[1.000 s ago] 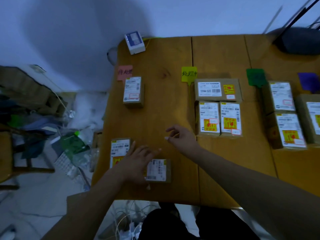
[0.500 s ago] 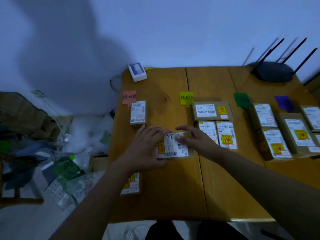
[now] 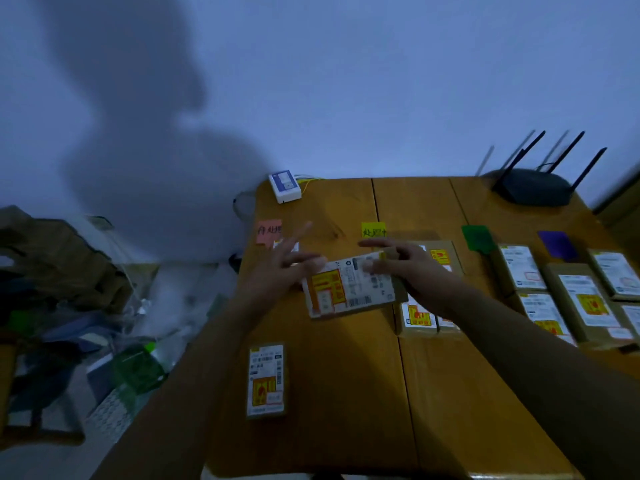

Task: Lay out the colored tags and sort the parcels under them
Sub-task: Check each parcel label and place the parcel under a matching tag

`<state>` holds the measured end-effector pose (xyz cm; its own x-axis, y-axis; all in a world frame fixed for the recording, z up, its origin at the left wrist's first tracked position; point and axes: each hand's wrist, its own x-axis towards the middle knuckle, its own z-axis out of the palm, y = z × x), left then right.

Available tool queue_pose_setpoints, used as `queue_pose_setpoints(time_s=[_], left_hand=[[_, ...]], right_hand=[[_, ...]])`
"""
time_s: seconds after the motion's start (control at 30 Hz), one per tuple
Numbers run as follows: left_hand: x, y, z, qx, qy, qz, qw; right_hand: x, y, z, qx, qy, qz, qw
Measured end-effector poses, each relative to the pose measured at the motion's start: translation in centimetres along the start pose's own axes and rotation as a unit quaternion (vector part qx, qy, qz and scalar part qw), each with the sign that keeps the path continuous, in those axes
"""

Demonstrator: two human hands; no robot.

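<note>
I hold a small cardboard parcel (image 3: 349, 289) with a white label and a yellow-red sticker between both hands, above the wooden table (image 3: 346, 375). My left hand (image 3: 277, 271) grips its left end with fingers spread; my right hand (image 3: 405, 261) grips its right end. Four tags lie in a row at the back: pink (image 3: 268, 231), yellow (image 3: 373, 230), green (image 3: 478, 238), purple (image 3: 557, 244). A parcel under the pink tag is mostly hidden by my left hand. Parcels (image 3: 417, 315) lie under the yellow tag, more parcels (image 3: 519, 266) under green and purple. One loose parcel (image 3: 266, 379) lies near the front left.
A white box-shaped device (image 3: 284, 186) sits at the table's back left corner. A black router with antennas (image 3: 531, 187) stands at the back right. Left of the table, the floor holds clutter, bags and a green bottle (image 3: 138, 368).
My left hand lifted the parcel from the front left edge, my right hand joined it, and together they have carried it toward the back, between the pink and yellow tags. The view tilted up.
</note>
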<state>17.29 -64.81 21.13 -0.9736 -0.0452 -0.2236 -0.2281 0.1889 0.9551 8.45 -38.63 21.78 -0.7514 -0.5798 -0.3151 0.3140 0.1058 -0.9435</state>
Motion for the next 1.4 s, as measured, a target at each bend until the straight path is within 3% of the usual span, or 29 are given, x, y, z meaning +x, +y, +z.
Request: queue_pose_setpoints(time_s=[0.07, 0.17, 0.3, 0.43, 0.77, 0.97, 1.17, 1.3, 1.4], left_hand=[[-0.5, 0.2, 0.2, -0.003, -0.034, 0.0, 0.999], [-0.8, 0.2, 1.3, -0.146, 0.031, -0.01, 0.989], [-0.8, -0.1, 2.7, -0.293, 0.084, -0.021, 0.952], [-0.9, -0.1, 3.0, -0.294, 0.094, -0.004, 0.951], [-1.0, -0.6, 3.1, -0.261, 0.106, -0.011, 0.959], [-0.5, -4.4, 3.0, -0.19, 0.109, -0.043, 0.975], [0.3, -10.8, 1.1, -0.06, 0.173, -0.089, 0.979], [-1.6, -15.9, 0.8, 0.059, 0.23, -0.188, 0.953], [-3.7, -18.7, 1.1, 0.17, 0.229, -0.225, 0.932]], right_hand=[[0.4, -1.0, 0.2, 0.008, 0.021, -0.023, 0.999], [1.0, -2.0, 0.4, 0.061, 0.071, -0.054, 0.994], [0.8, -1.7, 2.0, 0.067, 0.024, -0.042, 0.997], [0.7, -1.8, 3.2, 0.069, 0.006, -0.065, 0.995], [1.5, -0.7, 3.0, 0.085, 0.011, -0.029, 0.996], [3.6, 3.0, 3.8, 0.094, 0.077, 0.027, 0.992], [10.1, 8.1, 4.4, 0.101, 0.151, 0.11, 0.977], [15.5, 12.5, 4.3, 0.054, 0.187, 0.172, 0.966], [19.0, 14.8, 4.2, 0.041, 0.198, 0.187, 0.961]])
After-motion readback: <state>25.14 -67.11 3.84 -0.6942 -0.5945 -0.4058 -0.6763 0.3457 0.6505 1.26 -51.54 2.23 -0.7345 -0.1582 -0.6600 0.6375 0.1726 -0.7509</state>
